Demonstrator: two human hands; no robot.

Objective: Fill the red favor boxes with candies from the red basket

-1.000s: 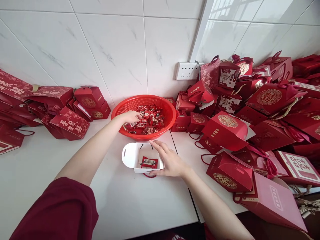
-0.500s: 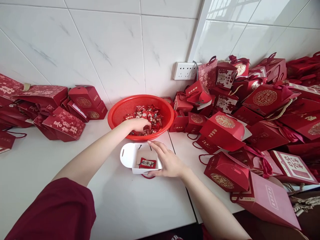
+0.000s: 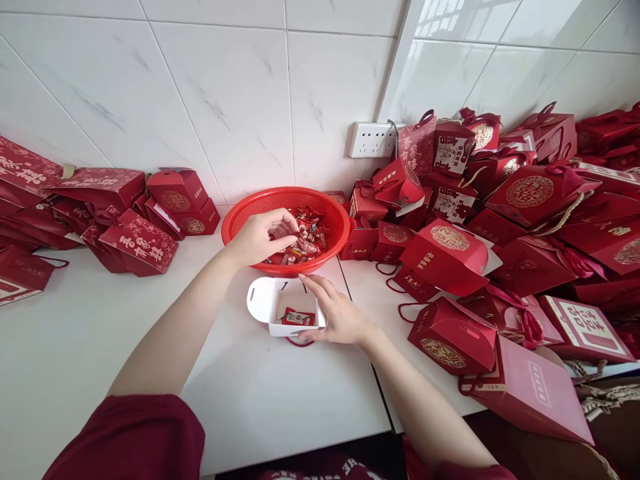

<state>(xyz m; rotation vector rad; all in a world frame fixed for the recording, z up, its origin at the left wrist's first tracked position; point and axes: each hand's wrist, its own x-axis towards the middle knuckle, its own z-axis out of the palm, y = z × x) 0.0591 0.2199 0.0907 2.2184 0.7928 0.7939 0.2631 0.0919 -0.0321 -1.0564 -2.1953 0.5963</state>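
Observation:
Over the red plastic basket (image 3: 229, 223), my left hand (image 3: 263, 235) is raised with thumb and fingers pinched together. A red wrapped candy (image 3: 306, 245) shows at its fingertips, partly lost against the several similar candies (image 3: 317, 230) heaped in the basket. My right hand (image 3: 343, 315) grips the right side of a small open gift box (image 3: 277, 327), thumb at the front and fingers along the back. The box's white inside faces up, and its rounded flap (image 3: 260, 300) with a slot is folded out to the left. Inside lies a red and white candy packet (image 3: 299, 317).
A big pile of red gift boxes (image 3: 445, 253) with cords and ribbons covers the right side. More red boxes (image 3: 143, 243) stand at the left. Behind the basket rises a tiled wall (image 3: 220, 100) with a socket strip (image 3: 374, 140). A seam crosses the white table (image 3: 280, 400).
My left hand has lifted out of the candies and risen over the basket, fingers pinched. My right hand stays on the box. The view has shifted slightly.

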